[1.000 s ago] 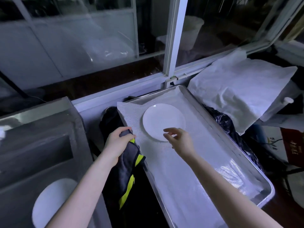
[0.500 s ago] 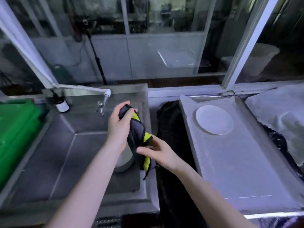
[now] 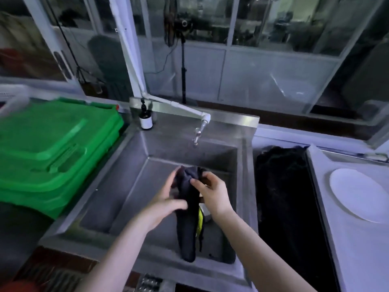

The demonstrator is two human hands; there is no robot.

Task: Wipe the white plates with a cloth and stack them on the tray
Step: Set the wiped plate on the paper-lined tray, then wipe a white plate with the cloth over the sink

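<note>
Head view: both hands hold the dark grey cloth with a yellow stripe (image 3: 187,228) over the deep grey metal sink (image 3: 134,182).
The left hand (image 3: 168,199) curls round the cloth's middle, and the right hand (image 3: 212,192) pinches its top. To do this well, I think, bunch the cloth into a neat pad before picking up a plate. Count: one cloth, two hands, one round white plate (image 3: 362,197) lying flat on the paper-lined metal tray (image 3: 345,249) at the right, and one small white bit (image 3: 205,211) under the cloth, maybe a second plate.
</note>
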